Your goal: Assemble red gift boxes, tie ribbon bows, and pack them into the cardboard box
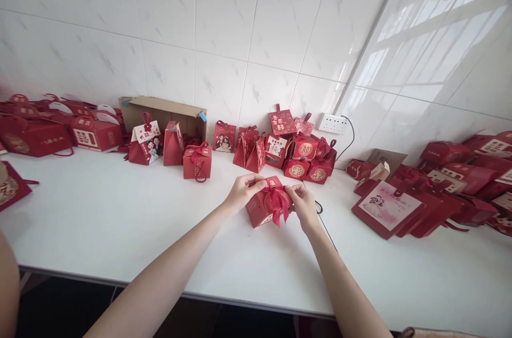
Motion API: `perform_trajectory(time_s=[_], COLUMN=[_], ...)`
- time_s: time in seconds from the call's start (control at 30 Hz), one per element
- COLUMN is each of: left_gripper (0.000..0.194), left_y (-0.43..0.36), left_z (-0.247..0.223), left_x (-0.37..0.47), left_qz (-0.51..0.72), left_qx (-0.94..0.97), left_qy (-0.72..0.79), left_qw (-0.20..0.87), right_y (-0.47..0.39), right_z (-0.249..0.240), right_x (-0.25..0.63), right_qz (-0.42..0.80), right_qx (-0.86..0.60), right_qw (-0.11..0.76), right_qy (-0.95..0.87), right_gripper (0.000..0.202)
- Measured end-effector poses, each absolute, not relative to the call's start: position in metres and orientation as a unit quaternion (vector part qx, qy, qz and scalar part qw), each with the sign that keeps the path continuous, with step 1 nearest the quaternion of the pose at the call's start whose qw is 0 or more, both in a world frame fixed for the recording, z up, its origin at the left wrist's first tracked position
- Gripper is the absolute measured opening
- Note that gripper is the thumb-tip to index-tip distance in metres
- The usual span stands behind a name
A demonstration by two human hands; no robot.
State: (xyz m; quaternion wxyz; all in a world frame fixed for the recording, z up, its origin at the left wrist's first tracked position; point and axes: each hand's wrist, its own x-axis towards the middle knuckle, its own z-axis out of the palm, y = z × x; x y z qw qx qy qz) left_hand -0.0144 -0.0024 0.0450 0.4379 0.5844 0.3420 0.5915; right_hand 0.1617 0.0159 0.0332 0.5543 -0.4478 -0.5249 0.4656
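Observation:
A small red gift box [256, 209] with gold print rests on the white table, tilted a little towards me. Around its top runs a red ribbon [277, 202] tied in a bow, its tails hanging down the front. My left hand [246, 192] pinches the ribbon's left loop at the box's upper left edge. On the other side, my right hand [303, 203] pinches the right loop between thumb and fingers. The fingertips partly cover the loops.
Finished-looking red boxes stand along the wall, among them a ribboned box [197, 161]. A cardboard box [164, 109] sits behind. Flat red bags [390, 209] and more boxes are at the right. A black cable [328, 234] crosses the white table [140, 220] from a power strip [333, 123].

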Motion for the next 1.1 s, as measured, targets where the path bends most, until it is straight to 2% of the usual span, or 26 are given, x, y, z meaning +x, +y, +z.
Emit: perform_trajectory(time_s=[0.63, 0.97, 1.1], left_gripper=[0.030, 0.014, 0.021], left_y=[0.0012, 0.0020, 0.0006], left_z=[0.0412, 0.0390, 0.0408], left_x=[-0.0163, -0.0192, -0.0183], left_qz=[0.595, 0.586, 0.578], left_qx=[0.541, 0.563, 0.585], left_qy=[0.316, 0.290, 0.291], left_qw=[0.504, 0.506, 0.489], right_y=[0.0173, 0.0193, 0.0206], right_z=[0.0318, 0.0289, 0.0275], right_x=[0.1622, 0.1629, 0.1633], right_qz=[0.462, 0.459, 0.457], right_qx=[-0.452, -0.453, -0.455], right_qw=[0.558, 0.552, 0.549], right_qy=[-0.521, -0.529, -0.532], right_gripper=[0.045, 0.043, 0.043])
